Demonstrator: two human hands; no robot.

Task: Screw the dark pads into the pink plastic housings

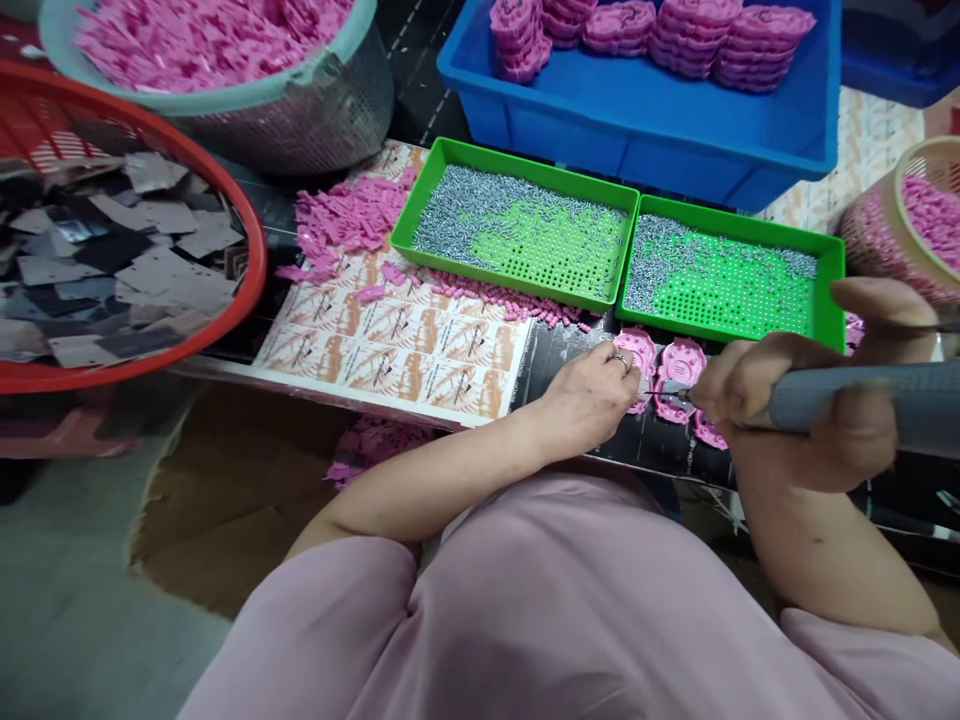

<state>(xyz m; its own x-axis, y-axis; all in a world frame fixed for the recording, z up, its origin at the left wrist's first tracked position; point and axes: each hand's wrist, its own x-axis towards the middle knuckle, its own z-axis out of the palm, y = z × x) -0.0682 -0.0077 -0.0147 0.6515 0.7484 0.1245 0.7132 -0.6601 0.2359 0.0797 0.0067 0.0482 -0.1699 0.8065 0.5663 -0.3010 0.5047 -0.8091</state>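
My right hand (pixel 795 390) is wrapped round a grey electric screwdriver (pixel 832 395), held level with its bit toward the left. The bit's tip meets the row of pink plastic parts, by a part with moulded slots (pixel 682 362). My left hand (pixel 592 395), with a ring on one finger, rests at the table edge. Its fingers are bent and pressed together on the left pink plastic part (pixel 636 348), partly covering it. Another pink part (pixel 709 432) lies partly hidden under my right hand. Whether a screw sits between the left fingertips cannot be made out.
Two green trays (pixel 517 285) of small screws stand behind my hands. Beyond is a blue bin (pixel 645 150) with stacked pink parts. Left are a red basket (pixel 259 250) of grey plates and a pale basket (pixel 292 110) of pink pieces. Another basket (pixel 870 215) stands right.
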